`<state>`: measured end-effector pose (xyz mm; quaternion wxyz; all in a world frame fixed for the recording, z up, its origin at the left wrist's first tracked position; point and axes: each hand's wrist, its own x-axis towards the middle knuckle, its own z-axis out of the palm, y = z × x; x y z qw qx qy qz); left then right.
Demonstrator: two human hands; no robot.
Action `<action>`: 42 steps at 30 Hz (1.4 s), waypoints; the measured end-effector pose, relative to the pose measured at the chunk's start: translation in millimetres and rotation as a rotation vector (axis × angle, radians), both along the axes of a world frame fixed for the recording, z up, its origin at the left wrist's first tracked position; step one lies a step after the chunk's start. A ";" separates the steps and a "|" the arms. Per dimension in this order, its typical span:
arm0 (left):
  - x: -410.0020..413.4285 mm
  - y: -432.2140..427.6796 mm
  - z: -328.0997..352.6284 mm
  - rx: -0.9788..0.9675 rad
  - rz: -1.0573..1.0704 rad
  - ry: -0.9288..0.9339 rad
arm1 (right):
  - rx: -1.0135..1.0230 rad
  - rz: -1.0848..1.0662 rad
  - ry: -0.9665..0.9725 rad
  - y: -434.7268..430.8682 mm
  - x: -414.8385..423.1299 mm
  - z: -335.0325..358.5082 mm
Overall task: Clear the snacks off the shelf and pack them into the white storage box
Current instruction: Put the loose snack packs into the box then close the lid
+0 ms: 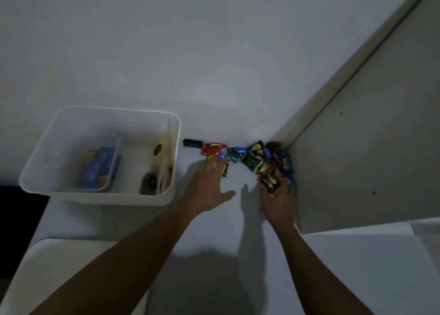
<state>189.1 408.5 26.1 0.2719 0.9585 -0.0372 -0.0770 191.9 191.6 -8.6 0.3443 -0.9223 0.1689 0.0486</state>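
Now, your right hand [277, 200] has its grip clamped on a fistful of snacks [252, 158] in the shelf [228, 219] corner, hard against the side panel [357, 148]. Squeeze firmly, because slick wrappers will likely slip. Your left hand [209, 183] lies flat, fingers apart, with its fingertips at the loose row of snacks nearer the box [107, 198]. Rake that row together and scoop it up. Then carry both loads left and release them low inside the box, which stands just beside the row and holds a few packets.

Lettering on the dark snack packets [252, 162] is too blurred to read
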 end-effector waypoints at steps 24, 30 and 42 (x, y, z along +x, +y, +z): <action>93.6 2.9 -133.7 0.208 0.134 -0.173 | -0.372 0.380 0.061 -27.5 87.3 -95.5; 99.9 3.6 -143.6 0.103 0.189 -0.331 | -0.407 0.377 -0.036 -25.9 104.6 -101.6; 84.1 -7.3 -126.5 -0.091 0.333 -0.162 | -0.114 0.246 -0.200 -19.4 115.6 -90.2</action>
